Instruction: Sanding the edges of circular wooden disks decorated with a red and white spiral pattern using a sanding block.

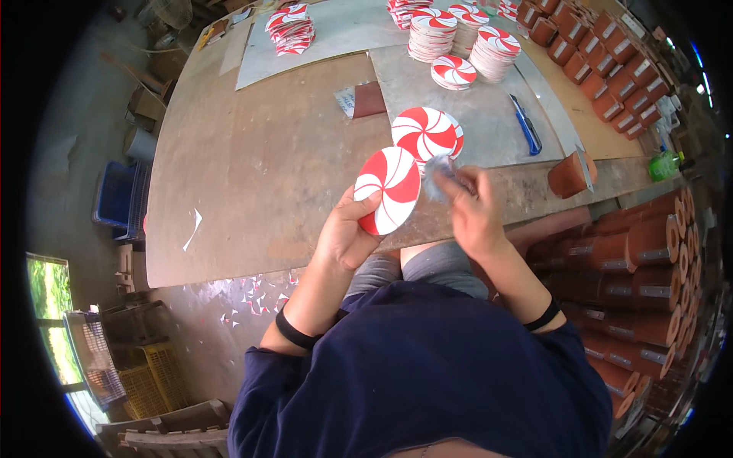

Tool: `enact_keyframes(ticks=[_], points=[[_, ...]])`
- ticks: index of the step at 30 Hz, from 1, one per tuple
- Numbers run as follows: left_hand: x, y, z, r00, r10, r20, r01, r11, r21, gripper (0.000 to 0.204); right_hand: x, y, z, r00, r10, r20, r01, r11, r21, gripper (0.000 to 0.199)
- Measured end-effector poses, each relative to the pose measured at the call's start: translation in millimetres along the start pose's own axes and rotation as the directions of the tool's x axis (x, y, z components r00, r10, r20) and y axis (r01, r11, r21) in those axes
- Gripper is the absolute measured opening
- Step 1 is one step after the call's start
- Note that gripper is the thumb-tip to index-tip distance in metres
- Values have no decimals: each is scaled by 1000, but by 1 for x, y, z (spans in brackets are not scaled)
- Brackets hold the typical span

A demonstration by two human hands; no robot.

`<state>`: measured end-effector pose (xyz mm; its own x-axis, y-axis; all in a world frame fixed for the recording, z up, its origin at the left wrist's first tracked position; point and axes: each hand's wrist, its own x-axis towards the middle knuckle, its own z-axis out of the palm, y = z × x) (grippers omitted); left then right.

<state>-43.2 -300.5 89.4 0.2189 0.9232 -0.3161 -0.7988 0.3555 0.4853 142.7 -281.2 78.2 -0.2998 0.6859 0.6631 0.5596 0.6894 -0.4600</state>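
Observation:
My left hand (347, 233) is closed on a round red-and-white swirl disc (388, 189), the thumb on its face and the fingers behind it. Close by the disc's right edge, my right hand (475, 214) pinches a small crumpled grey-blue piece (438, 179); motion smears it, so its material cannot be made out. Just beyond both hands, another swirl disc (424, 134) lies on the table, partly covering more discs. A reddish-brown sheet (369, 99) with a pale printed side, resembling sandpaper, lies farther off.
At the back stand several stacks of swirl discs (432, 38), with another stack (290, 32) at far left. A blue utility knife (525, 126) and a terracotta pot (566, 177) lie to the right. Pots (611, 65) crowd the right side. A white scrap (194, 229) lies on the left.

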Motion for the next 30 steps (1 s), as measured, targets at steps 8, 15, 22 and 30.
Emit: enact_keyframes(ticks=[8,15,22,30], points=[[-3,3,-2,991,104,79,-116,977,177,44,0,-16,-6,977,-212,13,208,968,143,42],[0,8,-6,990,50,133,-68,989,133,44,12,-17,-19,992,-97,-80,104,991,84,43],[1,6,-8,999,-8,51,4,997,83,40,0,8,-4,994,-104,37,100,990,95,41],[-1,7,-10,991,39,131,-63,980,188,39,11,-22,-15,973,-229,12,221,950,221,41]])
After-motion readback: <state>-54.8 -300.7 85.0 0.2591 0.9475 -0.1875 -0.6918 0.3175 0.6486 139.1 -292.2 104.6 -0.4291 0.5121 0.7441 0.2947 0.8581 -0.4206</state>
